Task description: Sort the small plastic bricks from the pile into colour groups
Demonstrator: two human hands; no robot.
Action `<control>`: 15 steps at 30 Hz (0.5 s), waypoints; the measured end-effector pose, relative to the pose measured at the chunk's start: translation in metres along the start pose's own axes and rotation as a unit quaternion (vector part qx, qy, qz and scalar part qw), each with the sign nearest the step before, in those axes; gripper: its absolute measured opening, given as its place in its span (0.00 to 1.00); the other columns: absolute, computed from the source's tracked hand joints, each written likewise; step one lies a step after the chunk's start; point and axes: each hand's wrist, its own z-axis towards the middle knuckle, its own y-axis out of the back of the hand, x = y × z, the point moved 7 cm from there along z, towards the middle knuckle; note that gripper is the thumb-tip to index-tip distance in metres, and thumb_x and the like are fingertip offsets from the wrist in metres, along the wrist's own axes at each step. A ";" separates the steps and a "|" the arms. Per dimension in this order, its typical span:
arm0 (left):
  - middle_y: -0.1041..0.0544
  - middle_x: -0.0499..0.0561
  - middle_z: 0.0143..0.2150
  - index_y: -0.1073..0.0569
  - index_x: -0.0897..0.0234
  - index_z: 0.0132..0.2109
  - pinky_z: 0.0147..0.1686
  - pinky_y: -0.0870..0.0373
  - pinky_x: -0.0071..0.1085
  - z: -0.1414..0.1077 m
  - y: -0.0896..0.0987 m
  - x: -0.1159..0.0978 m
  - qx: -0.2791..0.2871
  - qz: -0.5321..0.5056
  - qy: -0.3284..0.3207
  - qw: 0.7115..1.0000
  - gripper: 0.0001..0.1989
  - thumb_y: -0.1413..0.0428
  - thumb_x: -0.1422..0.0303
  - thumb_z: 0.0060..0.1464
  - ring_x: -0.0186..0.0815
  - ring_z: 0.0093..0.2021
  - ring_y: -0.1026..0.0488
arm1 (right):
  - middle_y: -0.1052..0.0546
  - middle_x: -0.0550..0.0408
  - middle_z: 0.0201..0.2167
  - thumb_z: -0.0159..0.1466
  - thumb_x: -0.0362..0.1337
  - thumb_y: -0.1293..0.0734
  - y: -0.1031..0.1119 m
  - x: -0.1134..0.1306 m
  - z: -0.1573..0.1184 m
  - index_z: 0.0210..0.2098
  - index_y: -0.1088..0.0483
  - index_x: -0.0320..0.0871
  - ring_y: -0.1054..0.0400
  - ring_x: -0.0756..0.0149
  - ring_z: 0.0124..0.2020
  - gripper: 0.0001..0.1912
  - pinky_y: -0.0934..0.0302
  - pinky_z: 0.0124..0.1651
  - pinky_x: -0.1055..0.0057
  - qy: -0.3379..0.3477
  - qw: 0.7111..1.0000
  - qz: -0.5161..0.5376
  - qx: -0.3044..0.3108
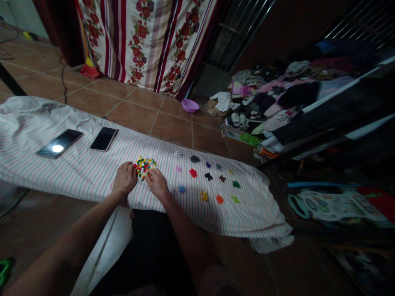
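A mixed pile of small coloured pieces [144,166], red, yellow, green and white among them, lies on the striped cloth. My left hand [125,177] rests at the pile's left edge with its fingers curled in; whatever they hold is hidden. From the right, my right hand [157,183] reaches the pile's near edge, thumb and fingertips pinched together on something too small to name. Right of it, several small single-colour heaps are spread out, including a red heap [193,173], a yellow heap [204,196], a blue heap [182,189], an orange heap [219,199] and a dark green heap [236,184].
Two phones, a larger one [60,144] and a smaller one [104,138], lie on the cloth at left. Beyond the table stand a purple basin [190,106] and a red broom head [90,71] on the tiles. A clothes heap [271,90] fills the right background.
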 end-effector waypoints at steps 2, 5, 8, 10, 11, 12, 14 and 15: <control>0.29 0.62 0.42 0.34 0.64 0.39 0.47 0.36 0.45 0.000 0.000 0.001 -0.001 0.000 0.002 1.000 0.11 0.60 0.67 0.61 0.46 0.47 0.33 | 0.26 0.55 0.38 0.65 0.36 0.38 0.002 0.000 -0.001 0.43 0.28 0.47 0.32 0.67 0.40 0.08 0.38 0.47 0.72 -0.002 1.000 0.014 -0.010; 0.30 0.61 0.41 0.35 0.63 0.39 0.47 0.36 0.46 0.000 0.000 0.001 -0.007 -0.009 0.002 1.000 0.10 0.59 0.67 0.60 0.46 0.47 0.33 | 0.26 0.56 0.35 0.67 0.38 0.39 0.005 -0.002 -0.005 0.39 0.28 0.47 0.32 0.67 0.38 0.08 0.39 0.46 0.72 -0.013 0.999 0.021 -0.027; 0.30 0.60 0.40 0.35 0.63 0.38 0.47 0.36 0.46 -0.001 0.001 0.000 -0.012 -0.008 -0.010 1.000 0.09 0.59 0.67 0.59 0.47 0.47 0.33 | 0.25 0.56 0.33 0.67 0.38 0.40 0.010 -0.004 -0.012 0.36 0.28 0.47 0.31 0.67 0.39 0.09 0.40 0.46 0.73 -0.017 0.999 0.022 -0.038; 0.30 0.60 0.39 0.35 0.63 0.38 0.46 0.36 0.47 -0.001 0.002 -0.002 -0.010 0.005 -0.030 0.999 0.09 0.59 0.68 0.59 0.47 0.48 0.34 | 0.24 0.56 0.32 0.67 0.38 0.41 0.014 -0.006 -0.018 0.34 0.28 0.47 0.31 0.67 0.38 0.10 0.39 0.45 0.73 -0.019 0.999 0.026 -0.041; 0.30 0.60 0.39 0.34 0.63 0.38 0.46 0.36 0.47 -0.001 0.002 -0.004 -0.007 0.012 -0.041 0.999 0.09 0.59 0.68 0.59 0.47 0.48 0.34 | 0.24 0.56 0.32 0.67 0.38 0.41 0.017 -0.009 -0.022 0.34 0.28 0.47 0.31 0.67 0.38 0.10 0.39 0.44 0.73 -0.022 0.998 0.029 -0.044; 0.30 0.60 0.38 0.34 0.63 0.37 0.45 0.36 0.48 -0.001 0.002 -0.005 -0.003 0.018 -0.051 0.999 0.10 0.59 0.68 0.59 0.48 0.48 0.34 | 0.24 0.57 0.32 0.67 0.38 0.40 0.020 -0.012 -0.025 0.33 0.28 0.47 0.31 0.67 0.37 0.10 0.39 0.44 0.74 -0.027 0.998 0.034 -0.048; 0.31 0.61 0.38 0.34 0.63 0.37 0.44 0.36 0.48 -0.001 0.003 -0.007 0.003 0.026 -0.062 0.998 0.10 0.59 0.68 0.59 0.48 0.47 0.34 | 0.24 0.56 0.32 0.65 0.37 0.40 0.027 -0.019 -0.032 0.34 0.28 0.46 0.31 0.68 0.36 0.09 0.38 0.42 0.73 -0.040 0.996 0.049 -0.064; 0.31 0.60 0.38 0.34 0.63 0.36 0.44 0.36 0.48 -0.001 0.003 -0.007 0.004 0.028 -0.063 0.998 0.10 0.59 0.68 0.60 0.48 0.47 0.34 | 0.24 0.56 0.33 0.65 0.37 0.40 0.030 -0.024 -0.036 0.35 0.28 0.46 0.30 0.68 0.35 0.08 0.37 0.42 0.73 -0.047 0.994 0.057 -0.077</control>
